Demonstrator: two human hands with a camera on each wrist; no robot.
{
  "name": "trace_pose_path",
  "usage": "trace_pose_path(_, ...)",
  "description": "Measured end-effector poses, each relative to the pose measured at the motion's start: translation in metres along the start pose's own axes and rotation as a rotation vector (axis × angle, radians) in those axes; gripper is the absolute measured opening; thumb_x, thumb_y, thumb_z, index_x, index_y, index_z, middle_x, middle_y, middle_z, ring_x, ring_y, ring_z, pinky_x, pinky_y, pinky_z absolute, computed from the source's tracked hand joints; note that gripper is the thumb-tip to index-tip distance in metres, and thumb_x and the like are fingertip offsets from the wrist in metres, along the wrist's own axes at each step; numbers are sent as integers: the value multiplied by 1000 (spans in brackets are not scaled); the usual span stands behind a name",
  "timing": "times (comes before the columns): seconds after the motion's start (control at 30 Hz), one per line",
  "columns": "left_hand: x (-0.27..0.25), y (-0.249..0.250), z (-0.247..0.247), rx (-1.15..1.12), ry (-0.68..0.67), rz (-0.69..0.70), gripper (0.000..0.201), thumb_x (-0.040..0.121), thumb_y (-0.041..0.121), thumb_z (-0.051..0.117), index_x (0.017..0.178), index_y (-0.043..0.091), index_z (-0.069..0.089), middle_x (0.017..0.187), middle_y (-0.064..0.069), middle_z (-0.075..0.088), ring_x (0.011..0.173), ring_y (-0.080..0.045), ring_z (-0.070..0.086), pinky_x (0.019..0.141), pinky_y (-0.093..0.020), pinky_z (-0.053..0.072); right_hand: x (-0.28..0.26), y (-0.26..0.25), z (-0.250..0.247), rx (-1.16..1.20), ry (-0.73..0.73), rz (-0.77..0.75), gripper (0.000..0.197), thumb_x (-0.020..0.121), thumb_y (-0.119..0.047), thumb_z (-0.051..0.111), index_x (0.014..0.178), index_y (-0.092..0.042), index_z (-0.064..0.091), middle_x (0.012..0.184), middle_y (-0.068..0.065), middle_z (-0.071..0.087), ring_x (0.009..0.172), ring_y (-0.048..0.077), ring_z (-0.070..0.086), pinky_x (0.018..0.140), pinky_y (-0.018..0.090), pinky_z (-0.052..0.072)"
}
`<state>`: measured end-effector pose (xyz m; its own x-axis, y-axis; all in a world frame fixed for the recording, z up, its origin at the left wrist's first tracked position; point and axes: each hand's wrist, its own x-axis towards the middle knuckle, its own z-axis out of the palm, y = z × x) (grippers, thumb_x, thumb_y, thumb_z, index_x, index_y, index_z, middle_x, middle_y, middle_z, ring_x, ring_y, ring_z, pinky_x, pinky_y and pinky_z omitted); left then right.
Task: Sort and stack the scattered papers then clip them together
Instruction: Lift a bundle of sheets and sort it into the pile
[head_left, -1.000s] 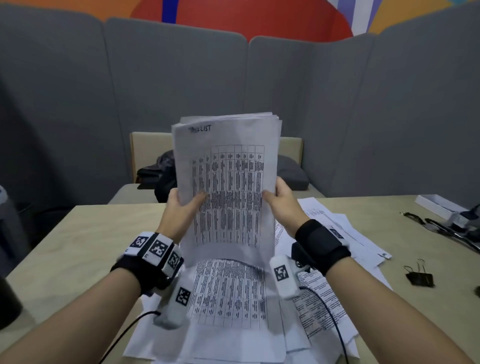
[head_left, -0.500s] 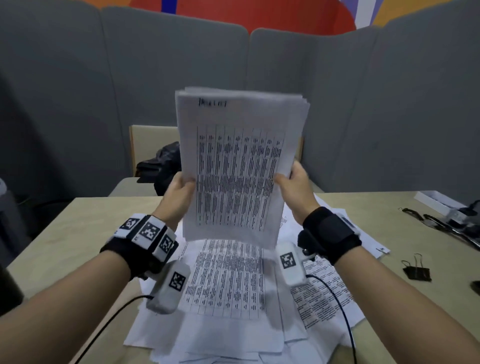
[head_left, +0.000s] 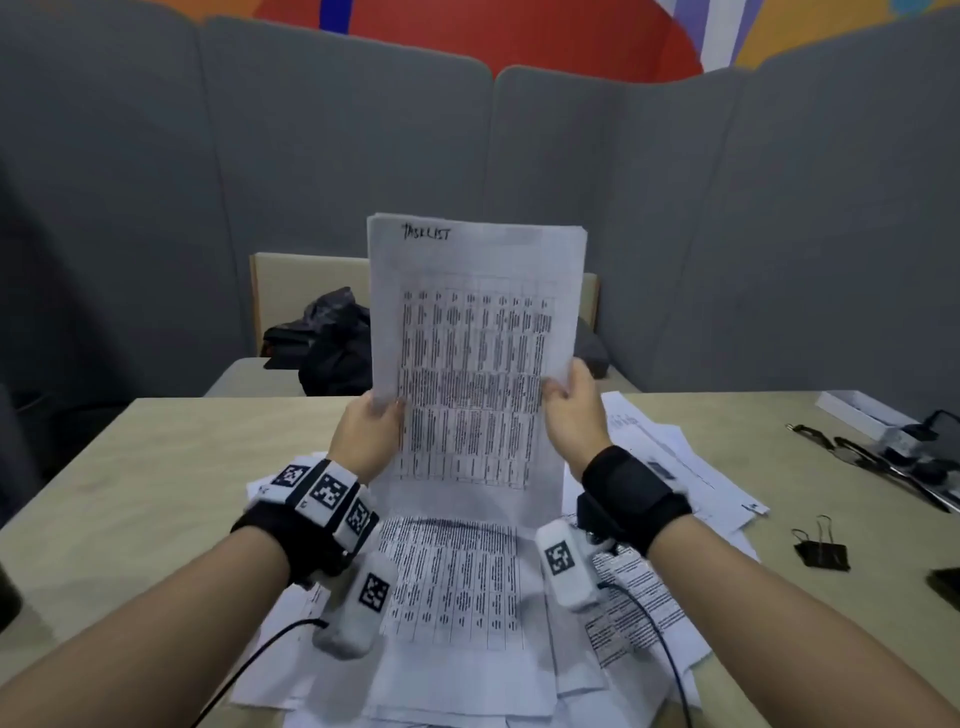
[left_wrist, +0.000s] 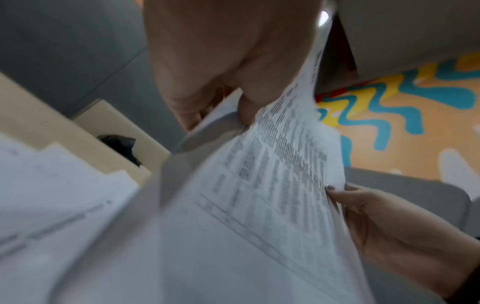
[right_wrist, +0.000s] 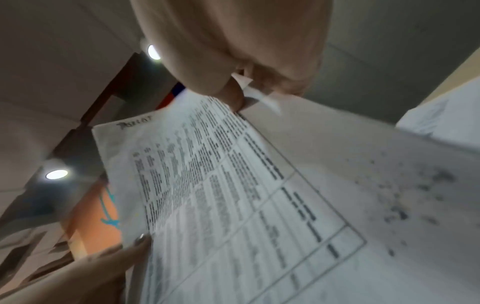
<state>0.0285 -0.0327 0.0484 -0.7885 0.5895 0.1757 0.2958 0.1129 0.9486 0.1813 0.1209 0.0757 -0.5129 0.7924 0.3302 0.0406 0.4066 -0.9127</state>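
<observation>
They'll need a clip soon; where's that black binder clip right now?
In the head view, the black binder clip lies on the table at the person's right, just beyond the scattered papers, untouched.

My head view looks forward and down over the counter (head_left: 156, 467); both wrist views sit close, looking up along the hands, sharing the held sheets (head_left: 475, 358).

A stack of white papers (head_left: 475, 358) stands upright above the table, its top sheet printed with a dense table and handwritten "TASKLIST"; more printed papers (head_left: 457, 623) lie scattered flat beneath it; a black binder clip (head_left: 822, 552) rests well to their right.
</observation>
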Motion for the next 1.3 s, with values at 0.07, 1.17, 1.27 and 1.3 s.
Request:
trace_pose_path(0.07,0,8,-6,60,-45,18,29,93,27,51,99,1,63,99,-23,69,92,-39,66,85,-53,54,5,1,-12,6,-17,23,18,99,-7,42,112,-15,51,108,-3,60,95,11,58,83,22,46)
trace_pose_path(1.17,-18,-80,-11,710,-118,-258,47,84,31,64,113,6,37,100,-13,60,90,-34,62,71,-35,50,-42,120,-21,-299,-254,506,50,81,-47,69,70,-14,34,66,3,28,58,17,30,57,30,17)
trace_pose_path(1.27,-17,-80,-11,754,-149,-255,37,84,33,62,104,6,46,98,-10,60,85,-30,59,67,-32,46,-39,119,-21,-301,-338,509,49,72,-48,79,65,-15,43,62,4,40,58,17,39,55,28,22)
trace_pose_path(1.3,-17,-80,-10,758,-151,-246,34,85,32,61,103,6,49,98,-11,60,84,-29,58,66,-31,45,-39,120,-22,-286,-369,514,47,67,-47,82,65,-12,51,63,4,51,58,18,46,55,28,29)
